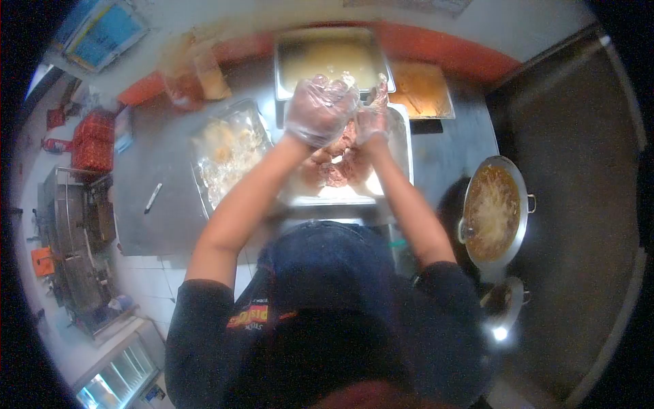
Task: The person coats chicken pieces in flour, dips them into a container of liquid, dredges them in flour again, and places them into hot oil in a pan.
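Both hands wear clear plastic gloves and are raised over a metal tray (pixel 410 160) at the middle of the counter. Reddish-brown meat pieces (pixel 335 172) lie in the tray, below and between the hands. My left hand (pixel 321 109) has its fingers curled together near the tray's far edge; what it holds, if anything, is hidden. Beside it on the right, my right hand (pixel 372 116) has some fingers pointing up, with whitish bits on the fingertips. Its grip is blurred. Just beyond the hands stands a metal pan of yellowish liquid (pixel 327 58).
To the left lies a clear tray of pale, floury food (pixel 231 153), with a white marker-like object (pixel 154 197) farther left. An orange-brown board (pixel 421 90) is at the back right. A large pan of bubbling oil (pixel 494 211) stands on the right, above a smaller pan (pixel 503 303).
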The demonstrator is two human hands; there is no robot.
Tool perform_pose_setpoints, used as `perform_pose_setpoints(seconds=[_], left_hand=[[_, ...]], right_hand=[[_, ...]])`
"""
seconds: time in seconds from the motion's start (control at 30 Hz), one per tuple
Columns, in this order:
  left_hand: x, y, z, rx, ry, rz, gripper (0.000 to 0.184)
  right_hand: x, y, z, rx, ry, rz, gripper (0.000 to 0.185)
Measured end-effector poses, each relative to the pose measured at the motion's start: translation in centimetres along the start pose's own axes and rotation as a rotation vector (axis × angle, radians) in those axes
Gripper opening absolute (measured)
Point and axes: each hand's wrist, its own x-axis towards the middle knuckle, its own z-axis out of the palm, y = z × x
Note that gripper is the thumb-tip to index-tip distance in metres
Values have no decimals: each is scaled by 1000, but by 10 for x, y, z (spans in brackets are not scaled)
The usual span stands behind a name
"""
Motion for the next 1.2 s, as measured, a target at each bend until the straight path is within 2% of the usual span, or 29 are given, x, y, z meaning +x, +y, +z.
perform_pose_setpoints(seconds=[0.07,0.13,0.17,0.23,0.37,0.43,0.5,0.57,0.6,0.67,0.73,0.83,0.87,0.9,0.93,0.97,1.03,1.07,1.1,1.17,1.2], left_hand=[[1,0,-1,-57,24,-36,2],[2,-2,-6,170,21,102,5],[0,-3,-5,170,21,102,5],[-7,-4,1,36,-27,-32,5],[-22,-6,4,-34,18,-120,2],[-28,-10,0,184,-98,31,30],[-39,-14,2,104,-100,-23,28],[-71,-27,20,116,-18,1,26],[-83,-28,29,80,-16,-108,25],[-97,-24,32,33,-77,-267,24],[-106,-22,33,21,-144,-318,25],[-112,-17,34,11,-115,-268,27],[-106,-8,28,-321,-66,-477,29],[-107,-4,25,-491,-47,-575,31],[-107,1,22,-658,-12,-676,32],[-113,1,21,-579,-115,-723,33],[-123,-3,24,-498,-219,-768,35],[-128,-7,28,-464,-354,-851,33],[-142,-14,41,-448,-424,-893,33],[-157,-23,59,-445,-553,-990,31],[-156,-25,65,-474,-603,-1041,31]], right_hand=[[0,-2,2,92,40,76,62],[-1,-4,3,211,72,145,64],[-2,-5,2,260,78,174,66],[-4,-6,2,313,78,205,68],[-8,-4,4,446,60,298,75],[-10,2,6,493,52,349,79],[-15,8,9,409,14,339,82],[-23,-8,-7,16,-83,195,88],[-23,-38,-30,479,-69,438,87],[-25,-49,-37,945,-49,675,85],[-31,-31,-27,41,109,142,80],[-41,-17,-27,112,49,112,75],[-40,-26,-35,111,48,111,75],[-38,-34,-45,686,11,505,73],[-39,-33,-52,985,-32,685,73],[-39,-32,-58,1261,-28,899,72],[-51,-5,-69,669,-311,647,70],[-64,24,-55,727,-260,610,60],[-68,39,-53,727,-259,613,60],[-74,59,-50,486,-461,655,44],[-75,66,-43,486,-463,657,44]])
